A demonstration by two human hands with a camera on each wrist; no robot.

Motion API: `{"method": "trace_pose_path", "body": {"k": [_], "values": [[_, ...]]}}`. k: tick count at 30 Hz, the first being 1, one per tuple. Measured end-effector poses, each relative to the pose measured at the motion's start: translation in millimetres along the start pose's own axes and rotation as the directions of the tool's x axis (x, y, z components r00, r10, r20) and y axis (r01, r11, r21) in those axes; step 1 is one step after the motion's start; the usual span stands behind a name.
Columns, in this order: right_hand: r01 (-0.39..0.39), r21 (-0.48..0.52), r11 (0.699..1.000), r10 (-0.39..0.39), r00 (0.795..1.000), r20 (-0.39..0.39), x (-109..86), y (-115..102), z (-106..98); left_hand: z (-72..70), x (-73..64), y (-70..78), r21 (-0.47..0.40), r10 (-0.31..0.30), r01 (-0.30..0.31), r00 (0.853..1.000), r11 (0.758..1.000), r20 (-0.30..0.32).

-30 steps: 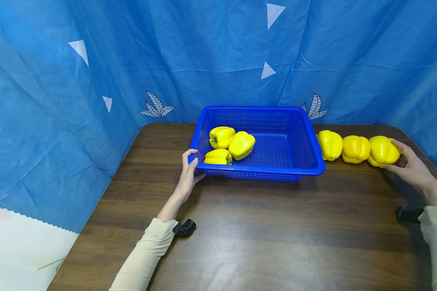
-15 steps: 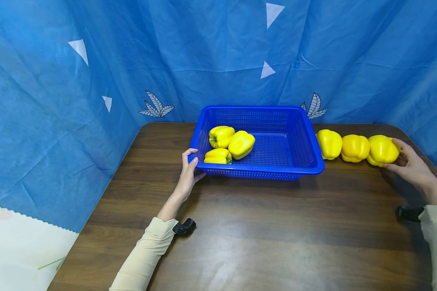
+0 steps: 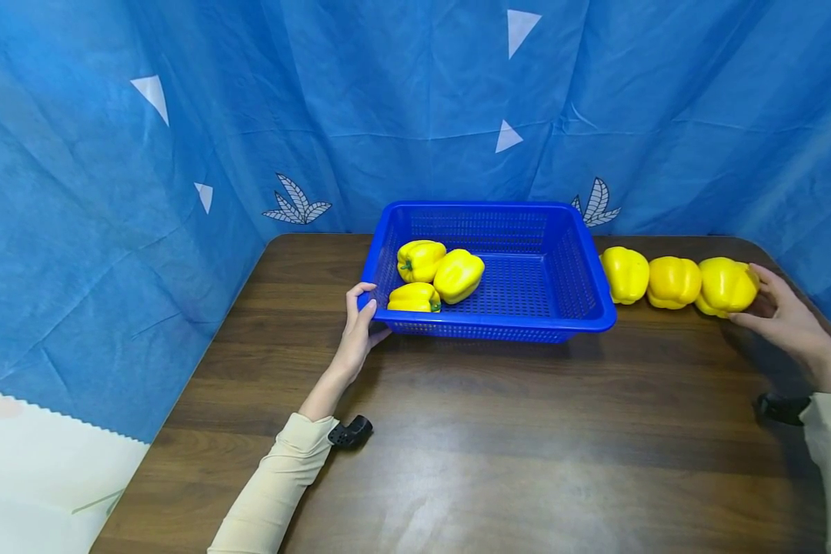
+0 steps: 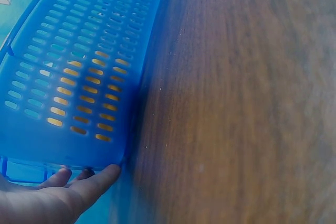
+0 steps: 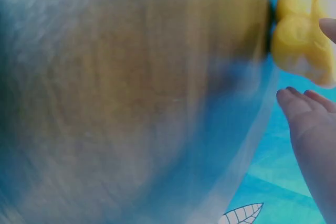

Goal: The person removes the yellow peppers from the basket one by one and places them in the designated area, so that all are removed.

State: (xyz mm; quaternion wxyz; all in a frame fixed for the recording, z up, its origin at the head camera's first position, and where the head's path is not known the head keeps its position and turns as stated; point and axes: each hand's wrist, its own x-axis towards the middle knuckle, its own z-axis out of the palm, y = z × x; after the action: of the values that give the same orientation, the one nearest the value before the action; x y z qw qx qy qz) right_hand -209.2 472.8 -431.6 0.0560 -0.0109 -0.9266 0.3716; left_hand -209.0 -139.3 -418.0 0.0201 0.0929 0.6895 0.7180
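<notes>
My left hand grips the near left corner of a blue plastic basket. In the left wrist view its thumb and fingertips meet the end of the slotted basket wall. Three yellow bell peppers lie together in the basket's left half. To the right of the basket stand three more in a row. Around the right side of the row's last bell pepper is my right hand, thumb in front and fingers behind. The right wrist view shows a gap between those fingers and the pepper.
The basket and the row of peppers stand along the back of a brown wooden table. A blue patterned curtain hangs behind and on both sides. The middle bell pepper sits close against its neighbours.
My right fingertips have spread slightly off the last bell pepper, to the right. My left hand and the basket stay in place.
</notes>
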Motion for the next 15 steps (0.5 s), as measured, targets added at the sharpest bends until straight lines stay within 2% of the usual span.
{"method": "trace_pose_path", "body": {"k": [3, 7, 9, 15], "values": [[-0.014, -0.022, 1.000, 0.013, 1.000, -0.019, 4.7, 12, -2, -0.2, 0.1, -0.2, 0.000, 0.000, 0.000, 1.000, 1.000, 0.001], [-0.009, -0.033, 0.999, 0.007, 0.999, -0.044, 20.0, 48, -5, -0.6, 0.3, 0.1, -0.002, 0.004, -0.004, 1.000, 1.000, 0.000], [0.004, -0.024, 1.000, -0.005, 0.999, -0.043, 24.0, 59, -7, -0.8, 0.4, 0.2, -0.003, 0.005, -0.005, 1.000, 1.000, 0.001], [0.014, -0.038, 0.999, -0.015, 0.999, -0.048, 24.7, 63, -8, -0.3, -0.1, 0.9, 0.004, -0.003, 0.003, 1.000, 1.000, 0.004]]}}
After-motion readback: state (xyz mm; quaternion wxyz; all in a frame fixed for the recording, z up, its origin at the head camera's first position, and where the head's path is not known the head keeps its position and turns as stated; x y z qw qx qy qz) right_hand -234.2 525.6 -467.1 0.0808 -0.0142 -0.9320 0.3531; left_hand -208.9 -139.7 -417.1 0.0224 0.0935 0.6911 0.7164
